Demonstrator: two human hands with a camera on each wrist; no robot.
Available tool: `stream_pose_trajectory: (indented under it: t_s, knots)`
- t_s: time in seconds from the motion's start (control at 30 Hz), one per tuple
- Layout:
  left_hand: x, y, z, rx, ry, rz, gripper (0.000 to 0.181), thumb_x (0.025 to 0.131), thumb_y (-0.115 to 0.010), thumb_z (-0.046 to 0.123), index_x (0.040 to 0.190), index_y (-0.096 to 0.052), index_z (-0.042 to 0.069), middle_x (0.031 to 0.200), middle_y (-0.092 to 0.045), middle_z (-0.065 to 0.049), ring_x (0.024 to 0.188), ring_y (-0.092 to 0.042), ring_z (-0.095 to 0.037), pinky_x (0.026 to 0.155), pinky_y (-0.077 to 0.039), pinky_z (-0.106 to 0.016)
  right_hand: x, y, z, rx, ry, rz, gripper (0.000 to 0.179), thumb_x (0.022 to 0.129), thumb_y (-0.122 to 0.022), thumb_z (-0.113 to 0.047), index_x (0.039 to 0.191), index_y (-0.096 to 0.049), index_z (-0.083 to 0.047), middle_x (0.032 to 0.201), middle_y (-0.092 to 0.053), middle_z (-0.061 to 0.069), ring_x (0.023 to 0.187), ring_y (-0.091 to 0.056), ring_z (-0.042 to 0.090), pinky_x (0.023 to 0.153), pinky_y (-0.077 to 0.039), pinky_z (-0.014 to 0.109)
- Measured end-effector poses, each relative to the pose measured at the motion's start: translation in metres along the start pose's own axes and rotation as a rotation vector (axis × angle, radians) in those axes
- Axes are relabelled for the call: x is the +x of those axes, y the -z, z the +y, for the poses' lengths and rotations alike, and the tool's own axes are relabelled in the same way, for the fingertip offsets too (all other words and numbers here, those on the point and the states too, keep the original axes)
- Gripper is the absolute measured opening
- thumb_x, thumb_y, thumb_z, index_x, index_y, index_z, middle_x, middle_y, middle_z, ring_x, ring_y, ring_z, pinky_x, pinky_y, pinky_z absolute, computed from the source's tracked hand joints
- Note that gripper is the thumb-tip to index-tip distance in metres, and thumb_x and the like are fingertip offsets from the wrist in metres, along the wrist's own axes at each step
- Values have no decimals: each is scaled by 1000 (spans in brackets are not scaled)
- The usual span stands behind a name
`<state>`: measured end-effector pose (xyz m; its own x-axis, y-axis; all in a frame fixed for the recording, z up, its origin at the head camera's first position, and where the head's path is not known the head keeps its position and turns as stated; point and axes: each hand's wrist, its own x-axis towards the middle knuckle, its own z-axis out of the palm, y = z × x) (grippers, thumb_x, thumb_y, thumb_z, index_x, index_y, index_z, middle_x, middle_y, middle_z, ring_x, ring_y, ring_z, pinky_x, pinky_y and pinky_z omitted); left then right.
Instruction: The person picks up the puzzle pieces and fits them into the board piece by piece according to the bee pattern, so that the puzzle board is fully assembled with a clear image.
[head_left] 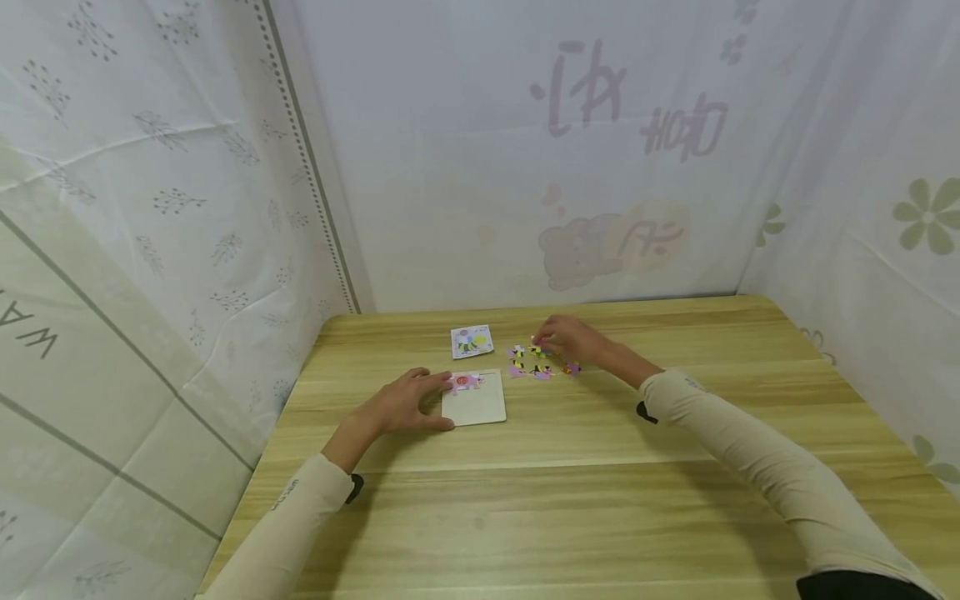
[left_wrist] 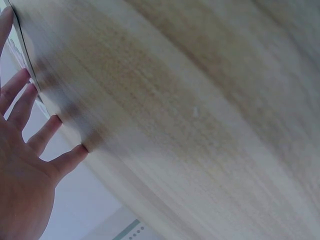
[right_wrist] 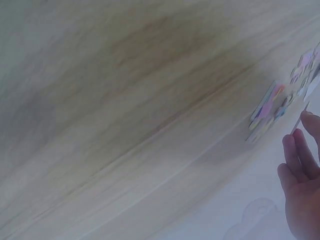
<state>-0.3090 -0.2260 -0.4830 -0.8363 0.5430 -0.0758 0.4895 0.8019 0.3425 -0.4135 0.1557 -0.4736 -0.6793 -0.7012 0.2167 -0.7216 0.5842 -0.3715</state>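
My left hand [head_left: 403, 403] spreads its fingers beside a square, cream-coloured puzzle board [head_left: 476, 409], with fingertips and thumb at its left edge. A few joined pink puzzle pieces [head_left: 464, 382] lie in the board's upper left part. Over a group of loose puzzle pieces [head_left: 542, 372] to the right of the board, my right hand [head_left: 573, 340] pinches one puzzle piece [right_wrist: 300, 119] between thumb and fingers. In the right wrist view that piece shows edge-on, so its picture is hidden. The loose pieces are pink or purple with yellow and black patches.
A small picture card [head_left: 472, 342] with a yellow-and-black striped figure lies behind the board. Everything rests on a wood-grain table [head_left: 480, 517]. Printed white curtains [head_left: 450, 167] hang at its back and sides.
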Motion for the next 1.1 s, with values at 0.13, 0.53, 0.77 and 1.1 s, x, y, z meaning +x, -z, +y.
stream_pose_trajectory:
  t_s: [0.13,0.53,0.77,1.1]
  knots:
    - [-1,0,0,-7,-2,6,95,83,-74,71,158,-47,20,157,-48,-13,145,-41,-38,110,-42,-63,2,-5,-5,-21,32,11,12,99,-71,-9,109,-78,-5,112,-71,10,103,-68,26,86,-59,39]
    - [-2,2,2,-20,9,-8,94,84,-74,70,159,-46,21,158,-46,-15,146,-40,-38,110,-41,-64,7,-18,-18,6,153,35,12,94,-76,-5,107,-78,-4,110,-71,13,104,-65,29,85,-58,42]
    - [0,2,4,-23,0,4,92,84,-76,67,158,-47,19,156,-48,-16,144,-42,-40,110,-41,-65,13,-26,-27,66,197,39,11,93,-76,-2,105,-78,-1,107,-71,14,99,-67,29,83,-59,41]
    - [-1,3,3,-18,0,-6,90,85,-75,66,158,-47,20,157,-47,-14,145,-41,-39,110,-41,-65,21,-34,-48,46,153,-40,14,95,-77,-8,108,-79,-5,110,-72,10,101,-68,22,87,-58,35]
